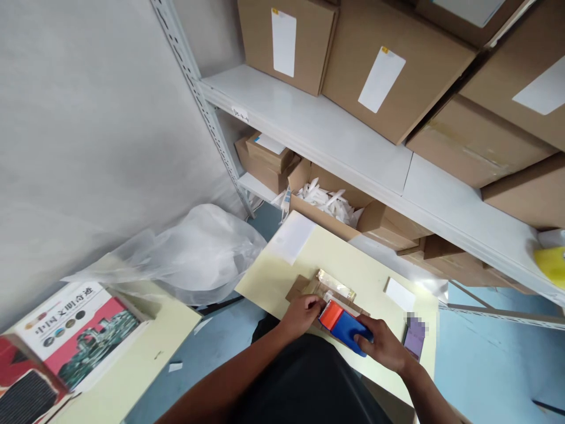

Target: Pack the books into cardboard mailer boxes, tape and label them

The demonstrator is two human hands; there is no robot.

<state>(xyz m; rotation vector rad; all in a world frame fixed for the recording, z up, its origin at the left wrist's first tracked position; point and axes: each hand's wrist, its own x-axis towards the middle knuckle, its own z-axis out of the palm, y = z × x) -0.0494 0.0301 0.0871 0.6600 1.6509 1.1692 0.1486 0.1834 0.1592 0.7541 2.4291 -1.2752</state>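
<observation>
My right hand [383,344] grips the blue body of a tape dispenser [346,327], which has an orange front with a toothed edge. That edge points left, toward my left hand [302,315]. The fingers of my left hand are curled together close beside the teeth; what they pinch, if anything, is too small to make out. Behind the dispenser lies a small brown cardboard package [302,287], partly hidden by my hands and the dispenser. Shiny tape [335,284] catches the light along its far side.
The pale yellow table [260,282] also bears a white paper sheet [293,235], a white card [399,293] and a phone [414,337]. Beyond it, shelving [309,141] holds cardboard boxes [388,65]. A plastic bag [212,247] and printed box [83,330] are left.
</observation>
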